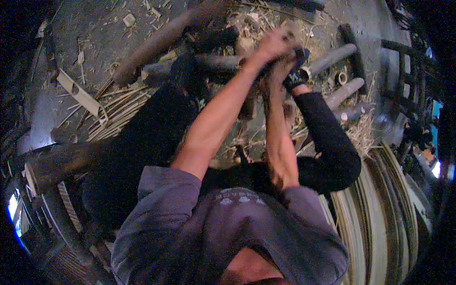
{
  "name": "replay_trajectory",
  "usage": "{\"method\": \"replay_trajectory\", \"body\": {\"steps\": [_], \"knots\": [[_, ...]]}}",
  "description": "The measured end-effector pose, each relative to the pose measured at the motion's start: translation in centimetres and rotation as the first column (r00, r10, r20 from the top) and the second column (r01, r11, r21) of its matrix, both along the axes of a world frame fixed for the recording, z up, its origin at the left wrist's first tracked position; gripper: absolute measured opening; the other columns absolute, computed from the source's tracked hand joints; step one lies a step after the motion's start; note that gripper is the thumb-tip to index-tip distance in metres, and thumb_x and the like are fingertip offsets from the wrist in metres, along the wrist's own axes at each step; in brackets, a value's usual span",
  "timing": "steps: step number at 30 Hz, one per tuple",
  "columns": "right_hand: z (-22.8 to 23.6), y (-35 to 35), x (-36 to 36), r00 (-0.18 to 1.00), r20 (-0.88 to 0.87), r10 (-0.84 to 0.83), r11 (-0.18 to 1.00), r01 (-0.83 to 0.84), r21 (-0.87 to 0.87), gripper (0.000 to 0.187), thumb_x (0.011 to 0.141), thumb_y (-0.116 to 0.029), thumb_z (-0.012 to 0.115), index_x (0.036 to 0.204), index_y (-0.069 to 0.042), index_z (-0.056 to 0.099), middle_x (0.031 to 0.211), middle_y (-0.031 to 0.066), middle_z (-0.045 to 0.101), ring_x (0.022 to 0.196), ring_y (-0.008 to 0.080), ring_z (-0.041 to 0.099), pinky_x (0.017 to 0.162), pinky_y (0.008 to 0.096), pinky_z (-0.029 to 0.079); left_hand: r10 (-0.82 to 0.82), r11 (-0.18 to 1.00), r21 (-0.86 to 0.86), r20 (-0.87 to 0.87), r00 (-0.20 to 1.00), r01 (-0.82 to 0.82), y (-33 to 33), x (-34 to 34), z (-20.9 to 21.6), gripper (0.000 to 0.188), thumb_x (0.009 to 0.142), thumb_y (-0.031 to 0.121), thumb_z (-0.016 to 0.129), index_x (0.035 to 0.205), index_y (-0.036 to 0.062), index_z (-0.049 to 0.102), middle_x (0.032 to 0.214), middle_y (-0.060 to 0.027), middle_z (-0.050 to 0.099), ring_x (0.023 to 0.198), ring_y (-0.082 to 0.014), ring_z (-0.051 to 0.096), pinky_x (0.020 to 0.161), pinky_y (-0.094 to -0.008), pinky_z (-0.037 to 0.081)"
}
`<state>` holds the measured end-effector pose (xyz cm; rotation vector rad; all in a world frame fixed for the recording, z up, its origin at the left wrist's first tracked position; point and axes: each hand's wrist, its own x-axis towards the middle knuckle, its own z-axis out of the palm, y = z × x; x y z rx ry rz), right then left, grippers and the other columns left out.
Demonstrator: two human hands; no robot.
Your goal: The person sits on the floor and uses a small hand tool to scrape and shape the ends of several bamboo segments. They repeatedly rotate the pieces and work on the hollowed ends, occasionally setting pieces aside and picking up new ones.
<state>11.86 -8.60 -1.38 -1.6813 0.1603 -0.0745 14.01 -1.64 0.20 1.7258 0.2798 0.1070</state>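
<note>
Over the littered floor, the left hand and right hand overlap in a blur, so whether their fingers pinch anything I cannot tell. The pole just right of them looks unsplit; thin strips at left seem already split.

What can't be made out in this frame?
All in the head view:
- Left hand: fingers smeared by motion blur.
- Right hand: grip lost to blur and shadow.
- Anything held: lost in the same blur.
- Pale strips: lower ends cut off by the bottom edge.
</note>
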Motion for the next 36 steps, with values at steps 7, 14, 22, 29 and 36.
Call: {"method": "replay_trajectory", "body": {"steps": [7, 14, 22, 29, 36], "knots": [[9.7, -0.9, -7.2, 0.990, 0.004, 0.139, 0.967, -0.137, 0.214, 0.065, 0.078, -0.033, 0.069, 0.124, 0.000, 0.038, 0.111, 0.0110, 0.053, 0.100, 0.0202, 0.050, 0.090, 0.0326, 0.039, 0.215, 0.974, 0.028, -0.421, 0.881, -0.224, 5.3, -10.6, 3.3, 0.068, 0.082, 0.062, 0.048, 0.073, -0.0035, 0.065, 0.070, -0.0180, 0.064, 0.060, -0.0205, 0.063, 0.055, -0.0310, 0.049], [9.0, -9.0, -17.3, 0.899, -0.063, 0.433, 0.873, -0.435, -0.219, 0.072, 0.074, -0.015, 0.072, 0.132, 0.000, 0.031, 0.125, 0.0166, 0.045, 0.114, 0.0259, 0.044, 0.100, 0.0356, 0.033, -0.116, 0.923, -0.385, -0.323, 0.939, -0.019, -2.2, -13.9, 2.1, 0.066, 0.089, 0.054, 0.041, 0.108, -0.0083, 0.052, 0.096, -0.0189, 0.062, 0.093, -0.0324, 0.058, 0.085, -0.0360, 0.044], [0.3, -7.9, -15.7, 0.921, -0.045, 0.386, 0.870, -0.380, -0.315, 0.073, 0.081, -0.017, 0.060, 0.140, -0.001, 0.021, 0.134, 0.0188, 0.038, 0.121, 0.0262, 0.041, 0.099, 0.0341, 0.033, -0.469, 0.833, 0.088, -0.410, 0.782, 0.546, -2.9, -14.0, -0.1, 0.085, 0.082, 0.065, 0.044, 0.115, -0.0128, 0.042, 0.116, -0.0314, 0.051, 0.110, -0.0357, 0.052, 0.091, -0.0394, 0.040], [-0.6, -2.3, -16.9, 0.912, -0.117, 0.393, 0.902, -0.407, -0.144, 0.061, 0.083, -0.018, 0.056, 0.136, -0.003, 0.029, 0.128, 0.0203, 0.045, 0.115, 0.0305, 0.046, 0.095, 0.0367, 0.037, -0.366, 0.888, 0.054, -0.521, 0.771, 0.457, 1.1, -15.6, -0.6, 0.078, 0.079, 0.068, 0.045, 0.107, -0.0048, 0.049, 0.108, -0.0265, 0.055, 0.101, -0.0359, 0.055, 0.084, -0.0408, 0.042], [2.7, -3.8, -13.1, 0.877, -0.193, 0.439, 0.818, -0.479, -0.319, 0.051, 0.085, -0.018, 0.051, 0.133, -0.004, 0.036, 0.122, 0.0219, 0.052, 0.110, 0.0349, 0.052, 0.091, 0.0393, 0.041, -0.050, 0.999, 0.000, -0.377, 0.925, 0.054, -3.1, -14.7, -4.4, 0.066, 0.087, 0.058, 0.040, 0.078, -0.0057, 0.054, 0.069, -0.0218, 0.053, 0.066, -0.0280, 0.051, 0.062, -0.0435, 0.040]]}}
